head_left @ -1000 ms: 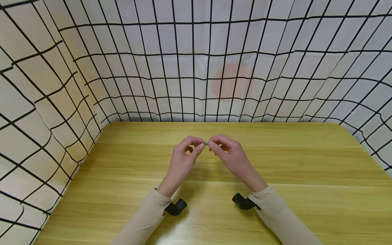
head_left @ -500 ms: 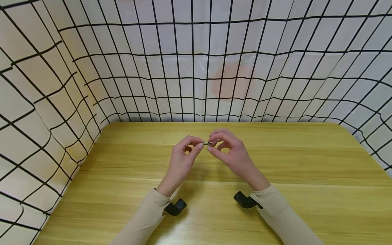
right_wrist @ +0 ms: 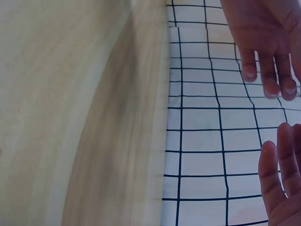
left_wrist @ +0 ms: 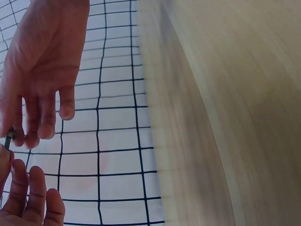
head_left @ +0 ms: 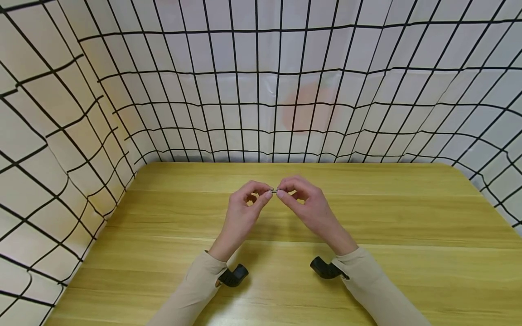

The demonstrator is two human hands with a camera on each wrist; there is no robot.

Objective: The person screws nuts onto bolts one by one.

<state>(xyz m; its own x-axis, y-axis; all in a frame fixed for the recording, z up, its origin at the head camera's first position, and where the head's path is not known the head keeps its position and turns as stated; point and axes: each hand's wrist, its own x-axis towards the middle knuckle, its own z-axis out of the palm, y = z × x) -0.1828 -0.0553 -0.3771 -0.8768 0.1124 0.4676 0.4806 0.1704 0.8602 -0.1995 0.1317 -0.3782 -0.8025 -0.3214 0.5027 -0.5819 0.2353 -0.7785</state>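
Note:
A short, thin metal rod, bolt-like point(head_left: 274, 191), is held level above the table, mostly covered by fingertips. My left hand point(head_left: 246, 204) pinches its left end between thumb and index finger. From the other side, my right hand point(head_left: 306, 206) pinches the right end the same way. Only a sliver of metal shows between the two thumbs. In the left wrist view the metal rod point(left_wrist: 8, 140) appears at the left edge, between the fingertips of both hands. The right wrist view shows the other fingers of my right hand point(right_wrist: 265, 37) loosely extended; the rod is out of that frame.
A light wooden table point(head_left: 399, 217) lies beneath both hands. White sheeting with a black grid net point(head_left: 261, 90) stands along its back and sides. A black wrist mount point(head_left: 234, 276) sticks out of the left sleeve, and another black mount point(head_left: 325, 268) from the right.
Half a second ago the right thumb and fingers were spread apart, baring the rod's right end. They have come together on it again. The left hand has stayed put.

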